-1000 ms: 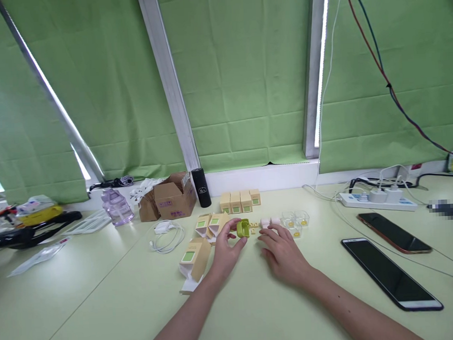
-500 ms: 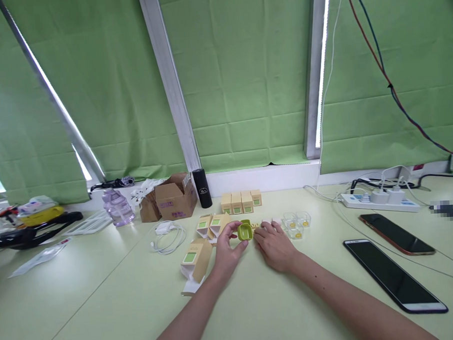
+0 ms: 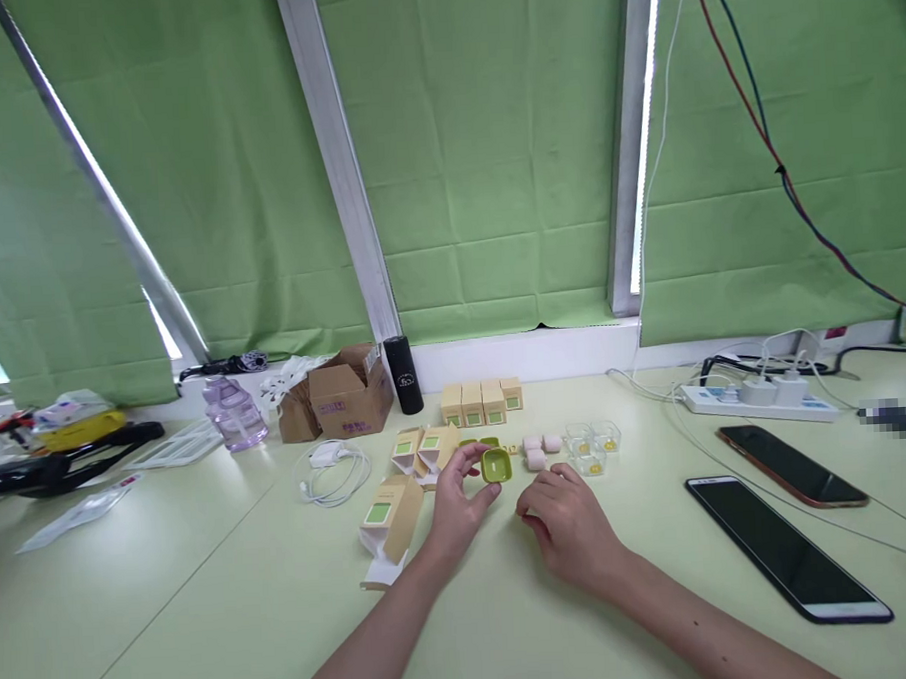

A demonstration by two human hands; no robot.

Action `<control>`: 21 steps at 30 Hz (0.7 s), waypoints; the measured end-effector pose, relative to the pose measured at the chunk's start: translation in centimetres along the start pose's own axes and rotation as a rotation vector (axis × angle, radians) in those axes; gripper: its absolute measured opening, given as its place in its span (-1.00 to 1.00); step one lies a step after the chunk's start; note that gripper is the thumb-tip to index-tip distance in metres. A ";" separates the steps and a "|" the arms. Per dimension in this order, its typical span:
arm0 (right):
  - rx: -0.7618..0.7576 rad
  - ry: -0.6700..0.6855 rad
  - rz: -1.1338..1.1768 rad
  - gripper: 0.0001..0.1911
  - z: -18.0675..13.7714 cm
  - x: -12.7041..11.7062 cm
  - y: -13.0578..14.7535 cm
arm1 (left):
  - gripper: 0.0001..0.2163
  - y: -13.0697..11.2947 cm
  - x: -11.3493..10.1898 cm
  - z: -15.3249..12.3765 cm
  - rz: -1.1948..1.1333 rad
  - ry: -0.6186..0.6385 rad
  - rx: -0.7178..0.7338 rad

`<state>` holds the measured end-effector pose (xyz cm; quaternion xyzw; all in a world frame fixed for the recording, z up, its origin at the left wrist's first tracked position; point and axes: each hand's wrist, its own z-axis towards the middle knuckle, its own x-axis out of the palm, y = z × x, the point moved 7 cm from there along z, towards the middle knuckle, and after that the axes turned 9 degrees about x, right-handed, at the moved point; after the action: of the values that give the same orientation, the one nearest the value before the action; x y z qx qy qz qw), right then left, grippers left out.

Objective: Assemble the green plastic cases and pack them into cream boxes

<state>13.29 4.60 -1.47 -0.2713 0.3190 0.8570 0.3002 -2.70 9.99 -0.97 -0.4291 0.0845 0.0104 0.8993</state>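
Observation:
My left hand (image 3: 458, 507) holds a small square green cup (image 3: 496, 466) between thumb and fingers, its hollow side facing me. Just behind that cup, part of another green piece (image 3: 491, 442) shows. To its right lie tiny yellow pieces (image 3: 511, 448). My right hand (image 3: 573, 529) is just above the table, right of the cup, with thumb and fingers pinched together; whatever they may hold is hidden. Beyond it sit several pale pink rolls (image 3: 535, 460) and clear cups with yellow centres (image 3: 590, 465). Left of my left hand lie opened cardboard boxes (image 3: 400, 512).
Several small closed boxes (image 3: 472, 409) stand in a row at the back, beside a black cylinder (image 3: 404, 375) and a brown carton (image 3: 351, 399). A white charger cable (image 3: 339, 475) lies left. Two phones (image 3: 788, 545) and a power strip (image 3: 756, 404) are on the right.
My right hand has drawn back towards me from beside the yellow pieces, uncovering the pink rolls. The green cup in my left hand has shifted slightly right.

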 end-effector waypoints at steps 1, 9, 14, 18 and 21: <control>0.020 0.004 0.066 -0.77 -0.2 -0.2 0.1 | -0.58 -0.1 0.1 0.0 -0.003 0.004 -0.006; 0.282 0.077 0.643 -0.77 0.0 -1.1 -1.2 | -0.60 -0.6 0.7 -0.5 0.028 0.050 -0.017; 0.517 0.022 0.876 -0.79 0.1 -0.5 -3.2 | -0.58 -0.7 1.0 -0.8 0.074 0.069 -0.026; 0.622 -0.005 1.013 -0.64 0.1 -0.2 -4.2 | -0.58 -1.0 1.3 -0.9 0.092 0.080 -0.038; 0.689 -0.011 1.083 -0.55 0.1 -0.3 -4.5 | -0.58 -1.2 1.4 -1.0 0.103 0.084 -0.044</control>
<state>16.57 7.37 -2.92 0.0445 0.6666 0.7369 -0.1036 -1.37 8.37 -0.87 -0.4440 0.1441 0.0405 0.8834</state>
